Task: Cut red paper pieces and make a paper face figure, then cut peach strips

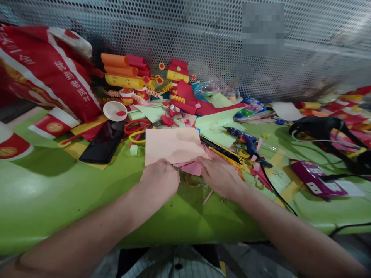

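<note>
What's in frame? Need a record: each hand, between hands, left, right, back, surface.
left hand: holds peach sheet, near left corner
right hand: holds same sheet, near right corner
between hands: pink paper
left: phone, cup
right: glue gun, power strip
back: paper figure, mesh wall
surface: green table
</note>
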`<state>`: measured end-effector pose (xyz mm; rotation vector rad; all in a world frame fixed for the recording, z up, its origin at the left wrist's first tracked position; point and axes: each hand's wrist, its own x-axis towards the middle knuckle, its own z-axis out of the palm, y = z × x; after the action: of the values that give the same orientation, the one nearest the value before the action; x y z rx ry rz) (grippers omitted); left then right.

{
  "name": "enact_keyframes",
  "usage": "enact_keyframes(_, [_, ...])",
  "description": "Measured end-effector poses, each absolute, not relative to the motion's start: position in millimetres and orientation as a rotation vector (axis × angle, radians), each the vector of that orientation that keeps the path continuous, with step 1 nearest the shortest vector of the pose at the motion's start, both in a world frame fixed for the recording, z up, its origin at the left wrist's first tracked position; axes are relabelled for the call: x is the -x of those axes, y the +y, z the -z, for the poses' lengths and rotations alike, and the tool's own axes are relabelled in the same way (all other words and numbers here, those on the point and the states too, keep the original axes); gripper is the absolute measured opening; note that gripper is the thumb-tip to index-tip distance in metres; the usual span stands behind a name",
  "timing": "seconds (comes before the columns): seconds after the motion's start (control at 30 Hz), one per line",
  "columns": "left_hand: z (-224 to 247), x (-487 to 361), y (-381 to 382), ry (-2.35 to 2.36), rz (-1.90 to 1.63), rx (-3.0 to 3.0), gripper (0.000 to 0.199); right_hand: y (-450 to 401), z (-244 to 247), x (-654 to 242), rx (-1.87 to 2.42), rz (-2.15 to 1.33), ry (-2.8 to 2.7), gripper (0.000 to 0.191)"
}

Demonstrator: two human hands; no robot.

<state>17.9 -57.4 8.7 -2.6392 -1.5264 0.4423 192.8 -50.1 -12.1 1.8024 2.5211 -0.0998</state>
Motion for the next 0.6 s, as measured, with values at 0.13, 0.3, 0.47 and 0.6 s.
enact_keyframes(0.13, [-19.6, -11.8, -52.7, -1.601, -0.605, 2.632, 0.029, -49.2, 11.6, -195.1, -1.853, 0.079, 2.460, 0.037])
enact_keyframes(0.3, [-21.0, -7.8, -49.2, -1.622, -0.652, 2.659, 0.028, -46.2, 10.3, -196.5, -1.907, -0.003, 2.389, 0.035])
enact_keyframes(0.47, [-21.8, -6.8, -49.3, -1.599, -0.604, 2.658, 0.031, -43.1, 10.1, -197.5, -1.889, -0.028, 2.420, 0.033])
enact_keyframes(0.6, [-18.0, -5.2, -49.1, -1.640, -0.483, 2.697, 0.027, -43.5, 9.8, -195.5, -1.861, -0.054, 2.439, 0.032])
